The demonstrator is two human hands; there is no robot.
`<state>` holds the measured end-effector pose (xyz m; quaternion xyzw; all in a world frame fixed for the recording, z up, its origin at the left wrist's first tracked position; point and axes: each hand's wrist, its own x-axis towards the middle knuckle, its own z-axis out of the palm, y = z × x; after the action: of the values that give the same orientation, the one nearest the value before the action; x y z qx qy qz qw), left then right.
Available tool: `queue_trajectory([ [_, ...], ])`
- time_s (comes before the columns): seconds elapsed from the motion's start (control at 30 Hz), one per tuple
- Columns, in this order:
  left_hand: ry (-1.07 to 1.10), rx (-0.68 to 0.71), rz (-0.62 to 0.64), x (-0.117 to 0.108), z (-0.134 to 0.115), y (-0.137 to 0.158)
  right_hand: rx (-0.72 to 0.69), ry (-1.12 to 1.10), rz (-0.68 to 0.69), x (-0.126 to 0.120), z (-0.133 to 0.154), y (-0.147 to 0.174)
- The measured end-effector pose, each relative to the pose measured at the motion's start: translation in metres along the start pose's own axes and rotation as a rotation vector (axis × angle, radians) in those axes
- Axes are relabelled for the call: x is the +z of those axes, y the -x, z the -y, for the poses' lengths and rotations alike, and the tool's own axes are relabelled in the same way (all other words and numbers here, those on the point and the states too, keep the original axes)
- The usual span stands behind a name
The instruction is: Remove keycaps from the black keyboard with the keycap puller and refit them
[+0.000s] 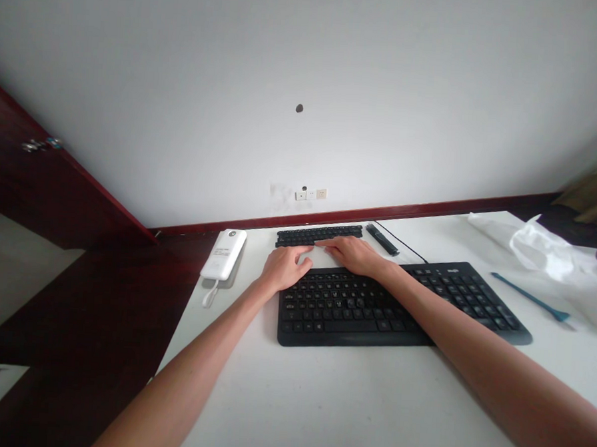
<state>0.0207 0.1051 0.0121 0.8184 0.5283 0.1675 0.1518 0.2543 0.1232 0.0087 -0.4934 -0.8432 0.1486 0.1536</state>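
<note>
A black full-size keyboard (353, 326) lies on the white table. Behind it is a narrower black piece with rows of keys (298, 235), like a small keyboard. My left hand (287, 266) is at that piece's near edge, fingers stretched to the right and thumb apart. My right hand (353, 253) comes in from the other side, its index finger pointing left over the same edge. The fingertips of both hands nearly meet there. No held object shows in either hand. My right forearm passes above the full-size keyboard and hides part of its keys.
A white power bank (223, 254) with a strap lies at the table's left edge. To the right are a dark strip-like object (382, 240), a black cable (402, 243), a blue flat-ended tool (529, 297) and a crumpled white plastic bag (547, 253). A wall stands behind.
</note>
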Motion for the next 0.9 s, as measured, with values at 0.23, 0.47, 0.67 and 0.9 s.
queue_trajectory([
  [0.23, -0.009, -0.008, 0.012, -0.002, -0.002, 0.001, -0.012, -0.054, 0.000, -0.008, -0.004, -0.001],
  [0.47, -0.035, -0.004, 0.020, -0.002, -0.002, 0.000, -0.096, 0.058, 0.150, -0.067, 0.025, 0.017],
  [0.67, -0.033, -0.006, 0.037, -0.002, -0.001, -0.001, -0.028, 0.052, 0.404, -0.097, 0.051, 0.036],
  [0.9, -0.015, -0.011, 0.041, -0.003, -0.002, -0.001, 0.003, 0.164, 0.522, -0.083, 0.074, 0.044],
])
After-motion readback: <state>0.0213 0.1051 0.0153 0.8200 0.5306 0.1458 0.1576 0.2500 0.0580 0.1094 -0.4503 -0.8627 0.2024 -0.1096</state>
